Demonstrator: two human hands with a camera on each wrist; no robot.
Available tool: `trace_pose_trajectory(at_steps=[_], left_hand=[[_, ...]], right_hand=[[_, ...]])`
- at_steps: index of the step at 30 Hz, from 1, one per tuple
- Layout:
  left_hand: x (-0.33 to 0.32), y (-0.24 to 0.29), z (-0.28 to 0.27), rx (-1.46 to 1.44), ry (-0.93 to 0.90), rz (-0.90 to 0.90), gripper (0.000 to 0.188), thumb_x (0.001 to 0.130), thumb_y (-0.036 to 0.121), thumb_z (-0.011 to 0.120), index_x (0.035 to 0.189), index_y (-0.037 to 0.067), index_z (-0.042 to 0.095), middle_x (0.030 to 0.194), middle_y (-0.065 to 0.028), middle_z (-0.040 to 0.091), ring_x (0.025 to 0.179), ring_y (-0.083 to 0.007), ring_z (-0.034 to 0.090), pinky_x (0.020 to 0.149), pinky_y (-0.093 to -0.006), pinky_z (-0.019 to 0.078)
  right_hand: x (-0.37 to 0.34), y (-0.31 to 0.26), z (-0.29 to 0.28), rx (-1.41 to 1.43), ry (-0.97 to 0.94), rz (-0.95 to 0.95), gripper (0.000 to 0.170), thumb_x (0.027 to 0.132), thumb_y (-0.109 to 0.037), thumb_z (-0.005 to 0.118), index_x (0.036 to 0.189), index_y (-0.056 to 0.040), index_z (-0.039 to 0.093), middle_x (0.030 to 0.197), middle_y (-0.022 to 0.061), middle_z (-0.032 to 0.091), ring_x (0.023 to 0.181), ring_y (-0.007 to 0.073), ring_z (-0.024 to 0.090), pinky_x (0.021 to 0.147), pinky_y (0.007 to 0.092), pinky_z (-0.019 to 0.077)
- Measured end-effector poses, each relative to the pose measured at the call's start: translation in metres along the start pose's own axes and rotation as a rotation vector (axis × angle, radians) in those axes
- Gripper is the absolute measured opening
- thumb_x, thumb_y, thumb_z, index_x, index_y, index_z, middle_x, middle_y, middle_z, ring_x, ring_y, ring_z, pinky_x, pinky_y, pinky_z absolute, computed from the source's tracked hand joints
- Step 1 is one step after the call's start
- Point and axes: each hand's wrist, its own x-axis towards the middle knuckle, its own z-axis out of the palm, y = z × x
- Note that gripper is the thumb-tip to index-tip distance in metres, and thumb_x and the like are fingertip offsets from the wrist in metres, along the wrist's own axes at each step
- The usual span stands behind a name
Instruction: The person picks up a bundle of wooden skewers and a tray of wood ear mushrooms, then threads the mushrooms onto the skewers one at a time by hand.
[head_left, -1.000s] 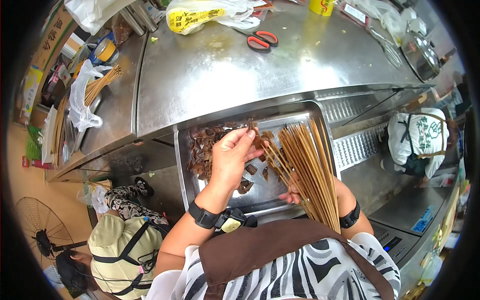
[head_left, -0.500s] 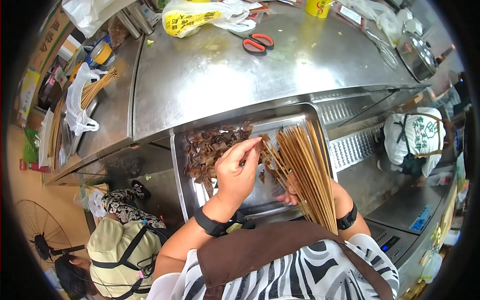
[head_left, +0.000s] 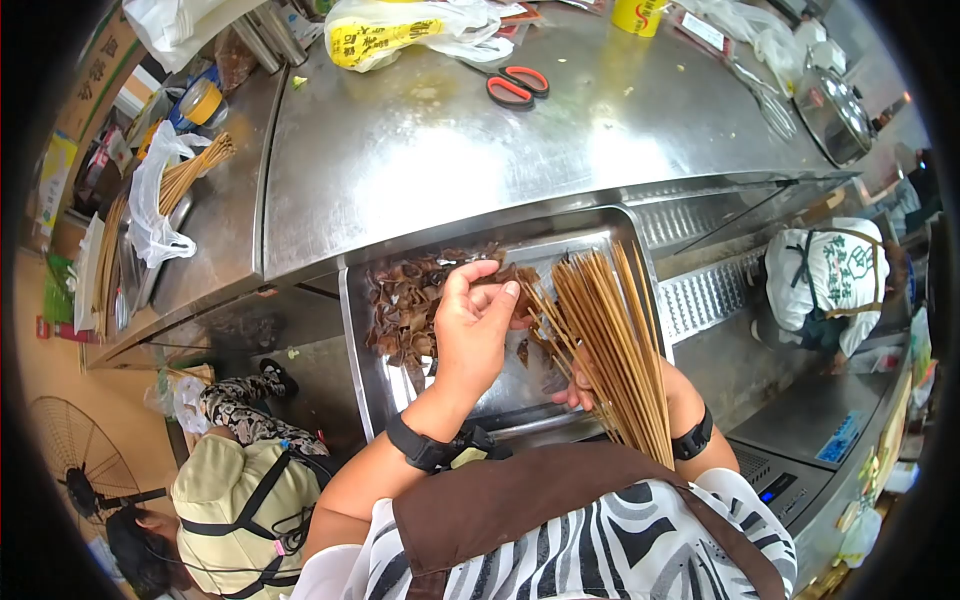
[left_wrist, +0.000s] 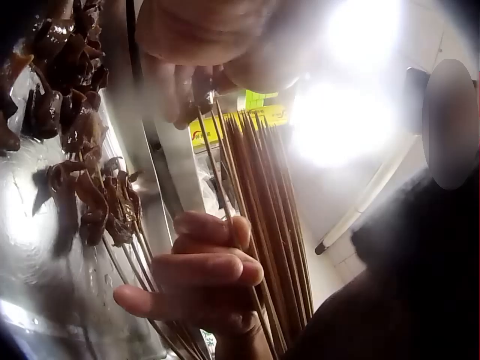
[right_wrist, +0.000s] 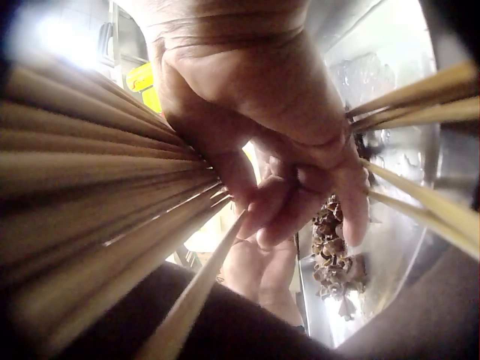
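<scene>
My left hand pinches a dark brown piece of wood ear fungus at the tip of a thin skewer in the left wrist view. Below it, my right hand grips a thick bundle of bamboo skewers, tips pointing up and away. Its fingers hold one skewer apart from the bundle. Several skewers with fungus threaded on their tips stick out on the other side of that hand. A pile of loose wood ear lies in the left part of the metal tray under my hands.
Beyond the tray is a steel counter with red-handled scissors, a plastic bag and a whisk. More skewers lie at the left. One person sits at left; another is at right.
My left hand has brought a wood ear piece from above the tray's far side down to the skewer tips at its right. The right hand keeps its hold on the bundle.
</scene>
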Motion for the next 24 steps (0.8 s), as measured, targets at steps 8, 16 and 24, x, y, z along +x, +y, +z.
trace_pose_trajectory(at_steps=[8, 16, 24], left_hand=[[0.0022, -0.0009, -0.0040, 0.102, -0.013, 0.083, 0.014, 0.089, 0.006, 0.058, 0.101, 0.000, 0.055, 0.087, -0.0058, 0.065, 0.078, -0.0118, 0.062, 0.067, -0.0276, 0.0550], [0.0011, 0.0034, -0.0054, 0.039, -0.021, 0.003, 0.017, 0.088, 0.006, 0.060, 0.102, -0.003, 0.062, 0.093, -0.0097, 0.066, 0.084, -0.0156, 0.064, 0.072, -0.0303, 0.0559], [0.0005, 0.0063, -0.0074, -0.141, -0.012, -0.257, 0.017, 0.087, 0.009, 0.062, 0.099, -0.003, 0.063, 0.090, -0.0121, 0.067, 0.076, -0.0185, 0.065, 0.070, -0.0322, 0.0557]], right_hand=[[0.0000, -0.0005, -0.0001, -0.010, -0.012, -0.003, 0.019, 0.086, -0.017, 0.061, 0.094, 0.0003, 0.059, 0.075, 0.0101, 0.058, 0.068, 0.0209, 0.061, 0.095, 0.0429, 0.0438], [0.0002, -0.0035, 0.0051, -0.014, -0.005, -0.009, 0.022, 0.087, -0.022, 0.061, 0.092, -0.0007, 0.059, 0.074, 0.0094, 0.057, 0.067, 0.0205, 0.059, 0.093, 0.0428, 0.0450], [0.0001, -0.0001, 0.0027, 0.029, 0.030, 0.000, 0.023, 0.087, -0.022, 0.061, 0.092, -0.0002, 0.059, 0.074, 0.0094, 0.057, 0.067, 0.0205, 0.059, 0.091, 0.0424, 0.0461]])
